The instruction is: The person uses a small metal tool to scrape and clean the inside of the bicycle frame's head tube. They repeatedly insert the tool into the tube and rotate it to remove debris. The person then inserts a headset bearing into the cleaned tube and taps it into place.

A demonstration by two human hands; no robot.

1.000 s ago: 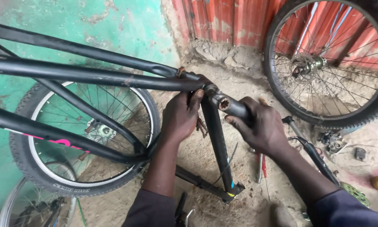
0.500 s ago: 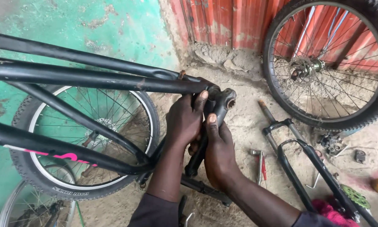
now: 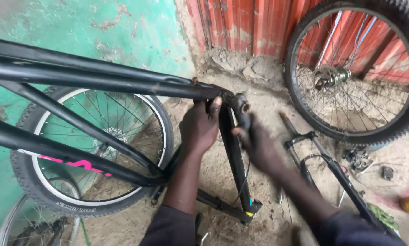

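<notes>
- Our left hand wraps fingers tight around the black metal frame at its tube joint, above the sandy ground.
- Our right hand is blurred beside the short round tube end; we cannot tell its grip.
- A spoked wheel with knobbly rubber tyre stands behind; a fork lies right.

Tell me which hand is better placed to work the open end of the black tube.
Probably the right hand: it sits just below the tube end. The left hand grips the frame beside it.
</notes>
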